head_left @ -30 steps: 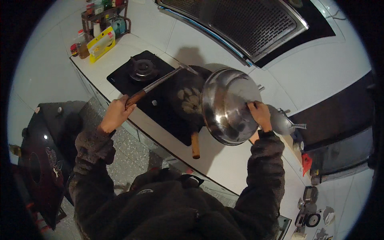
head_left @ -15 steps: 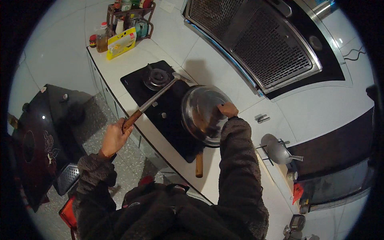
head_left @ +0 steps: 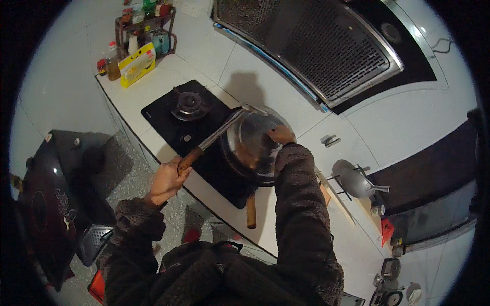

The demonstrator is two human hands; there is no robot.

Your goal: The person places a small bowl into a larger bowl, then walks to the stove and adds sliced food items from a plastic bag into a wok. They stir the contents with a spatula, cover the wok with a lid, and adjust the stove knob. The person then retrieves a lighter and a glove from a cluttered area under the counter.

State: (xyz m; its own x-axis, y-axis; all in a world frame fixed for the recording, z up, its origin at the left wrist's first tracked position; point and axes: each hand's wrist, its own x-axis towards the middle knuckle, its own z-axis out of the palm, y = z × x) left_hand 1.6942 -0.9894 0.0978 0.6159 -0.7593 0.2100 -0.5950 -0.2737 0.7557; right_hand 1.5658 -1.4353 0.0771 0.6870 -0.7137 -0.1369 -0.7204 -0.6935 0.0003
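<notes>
Left hand (head_left: 167, 181) was wrapped round the spatula (head_left: 218, 133), long axis toward two o'clock. Nearer the lid (head_left: 251, 148), my right hand (head_left: 282, 135) gripped its top, fingers curled.

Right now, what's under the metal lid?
A wooden handle sticks out past the near edge of the lid, with black cooktop alongside; anything directly beneath is hidden.

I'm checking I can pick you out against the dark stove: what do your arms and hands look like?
The left sleeve and right sleeve are long, thick, fuzzy and dark brownish-grey, bunched in folds. The left hand and right hand are bare, without gloves. No cables or markings show on either arm.
</notes>
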